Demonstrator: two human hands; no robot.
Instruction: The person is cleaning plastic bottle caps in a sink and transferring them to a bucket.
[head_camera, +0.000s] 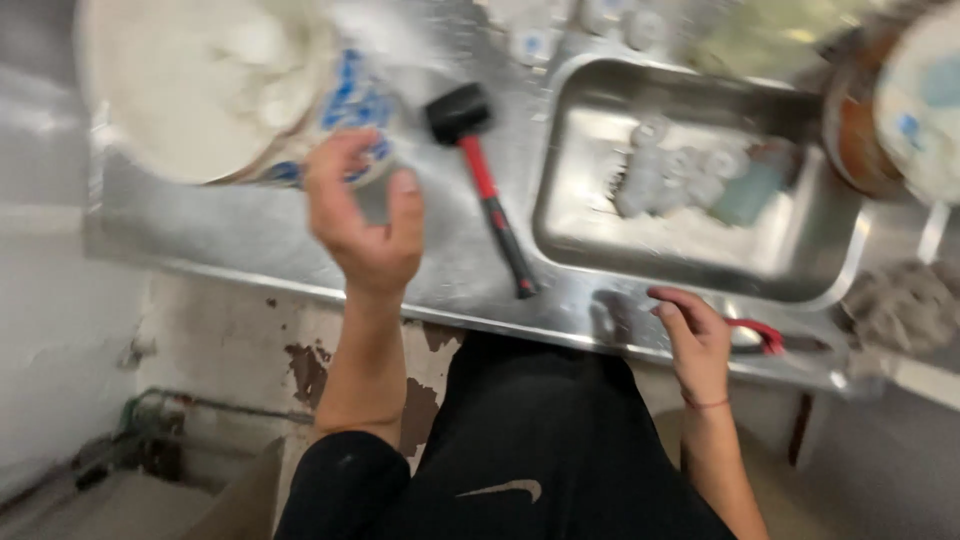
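Observation:
My left hand (362, 215) is raised over the steel counter (250, 235), fingers curled apart and empty, just below a blue and white bag (350, 110). My right hand (692, 340) rests on the counter's front edge near a red-handled tool (762, 335), fingers spread, holding nothing. A rubber mallet (485, 175) with a black head and a red and black handle lies on the counter between my hands, touched by neither.
A large white bowl of pale powder or dough (195, 85) sits at the back left. The steel sink (700, 180) holds several white pieces and a greenish bottle. A round container (900, 110) stands at the far right, a grey cloth (905, 305) below it.

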